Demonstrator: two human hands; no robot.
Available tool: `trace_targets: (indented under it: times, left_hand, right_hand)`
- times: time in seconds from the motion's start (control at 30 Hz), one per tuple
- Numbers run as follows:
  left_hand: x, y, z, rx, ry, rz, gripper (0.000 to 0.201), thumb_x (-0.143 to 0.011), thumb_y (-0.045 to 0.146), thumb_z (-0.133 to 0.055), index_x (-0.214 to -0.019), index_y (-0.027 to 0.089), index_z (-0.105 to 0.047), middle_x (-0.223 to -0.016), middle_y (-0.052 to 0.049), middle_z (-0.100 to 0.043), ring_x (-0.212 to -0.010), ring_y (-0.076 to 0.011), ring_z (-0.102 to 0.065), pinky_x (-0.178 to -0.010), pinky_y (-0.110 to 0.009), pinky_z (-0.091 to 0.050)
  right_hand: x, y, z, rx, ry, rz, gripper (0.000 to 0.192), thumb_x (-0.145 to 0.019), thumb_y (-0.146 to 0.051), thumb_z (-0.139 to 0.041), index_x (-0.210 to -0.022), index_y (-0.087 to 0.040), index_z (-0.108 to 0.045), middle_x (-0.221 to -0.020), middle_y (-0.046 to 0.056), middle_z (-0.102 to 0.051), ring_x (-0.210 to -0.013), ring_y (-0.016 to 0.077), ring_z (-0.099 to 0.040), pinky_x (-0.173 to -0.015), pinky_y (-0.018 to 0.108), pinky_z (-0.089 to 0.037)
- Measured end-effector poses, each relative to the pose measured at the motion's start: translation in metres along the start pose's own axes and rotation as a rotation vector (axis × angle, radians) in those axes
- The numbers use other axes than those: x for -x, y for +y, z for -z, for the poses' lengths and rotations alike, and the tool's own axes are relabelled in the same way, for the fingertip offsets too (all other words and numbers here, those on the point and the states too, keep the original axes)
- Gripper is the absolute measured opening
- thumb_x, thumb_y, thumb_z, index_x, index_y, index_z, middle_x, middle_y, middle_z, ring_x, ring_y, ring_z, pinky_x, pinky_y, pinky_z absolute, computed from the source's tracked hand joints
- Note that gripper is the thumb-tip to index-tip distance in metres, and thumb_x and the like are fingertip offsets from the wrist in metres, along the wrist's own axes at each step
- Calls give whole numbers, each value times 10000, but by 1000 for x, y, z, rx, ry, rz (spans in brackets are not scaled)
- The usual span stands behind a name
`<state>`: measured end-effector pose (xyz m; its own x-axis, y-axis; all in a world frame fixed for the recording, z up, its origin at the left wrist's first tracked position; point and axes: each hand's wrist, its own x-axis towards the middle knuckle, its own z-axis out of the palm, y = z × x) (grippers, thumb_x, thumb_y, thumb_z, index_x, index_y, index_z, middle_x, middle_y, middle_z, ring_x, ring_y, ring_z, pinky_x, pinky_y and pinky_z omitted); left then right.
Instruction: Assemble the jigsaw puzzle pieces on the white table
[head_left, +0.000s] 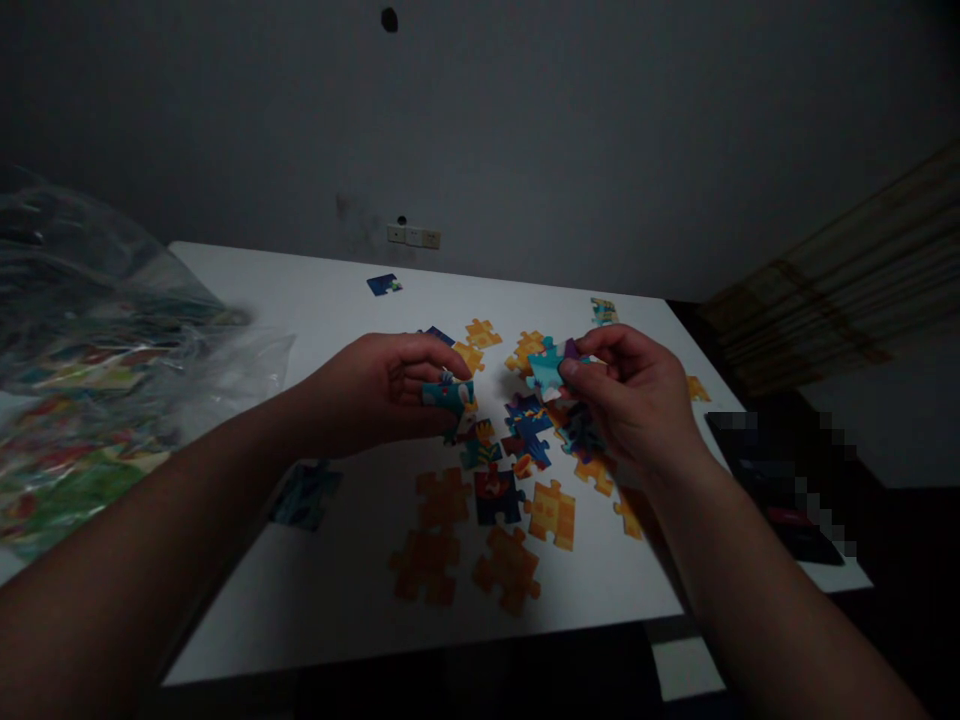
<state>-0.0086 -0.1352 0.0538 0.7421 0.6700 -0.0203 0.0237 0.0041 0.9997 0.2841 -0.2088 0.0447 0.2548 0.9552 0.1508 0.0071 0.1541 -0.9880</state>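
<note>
My left hand [397,385] is closed on a teal puzzle piece [448,394], held above the middle of the white table. To its right, my right hand [637,395] pinches a light-blue puzzle piece [547,368] with a purple part between thumb and fingers. The two held pieces are apart. Below and between my hands lies a loose heap of dark blue and colourful puzzle pieces [529,415]. Several orange puzzle pieces [553,514] are spread around it, some showing their plain backs. My right hand partly covers a dark piece [579,430] under it.
Clear plastic bags [82,400] full of colourful pieces stand at the left. A dark flat object [780,500], partly pixelated, lies at the table's right edge. Single pieces rest near the back, one blue [384,284]. Behind the white table [315,290] is a wall with sockets [414,236].
</note>
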Motion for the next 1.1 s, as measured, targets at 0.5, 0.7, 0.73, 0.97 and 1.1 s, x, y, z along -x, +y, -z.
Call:
trace_targets:
  times: [0.5,0.7,0.73,0.97,1.1]
  left_hand:
    - [-6,-22,-23,222,-95,58,366,-883,164,-892,-1199,210,-714,-1115,-36,-895,-1061,-196,-864,-961,-318,-663]
    - [-6,-20,-22,199,-79,53,341,-888,180,-896,-1186,191,-732,-1063,-44,-884,-1012,-180,-850,-920,-291,-646]
    - [-6,-20,-22,197,-85,55,337,-889,184,-897,-1184,192,-734,-1067,-43,-884,-1009,-174,-847,-918,-285,-644]
    - [-5,-21,-25,208,-54,96,375,-848,207,-917,-1187,191,-756,-1052,-57,-878,-993,-202,-842,-909,-327,-659]
    - [-4,-21,-26,211,-35,87,373,-840,214,-921,-1179,191,-766,-1013,-48,-874,-979,-203,-845,-909,-329,-661]
  right_hand:
    - [11,9,-14,-75,-215,-162,359,-849,-401,-973,-1096,-293,-737,-854,-50,-722,-651,143,-728,-639,293,-683]
    - [11,6,-12,-102,-249,-168,368,-853,-389,-987,-1098,-291,-730,-869,-41,-768,-654,150,-767,-604,268,-675]
    - [11,7,-12,-97,-253,-168,369,-853,-390,-988,-1100,-291,-733,-868,-41,-770,-654,151,-769,-606,270,-678]
    - [11,8,-10,-37,-244,-165,410,-816,-397,-1006,-1107,-277,-743,-840,-35,-782,-641,162,-782,-606,283,-690]
    - [11,7,-11,-56,-231,-167,420,-798,-387,-1015,-1081,-270,-727,-812,-45,-780,-619,162,-786,-587,276,-685]
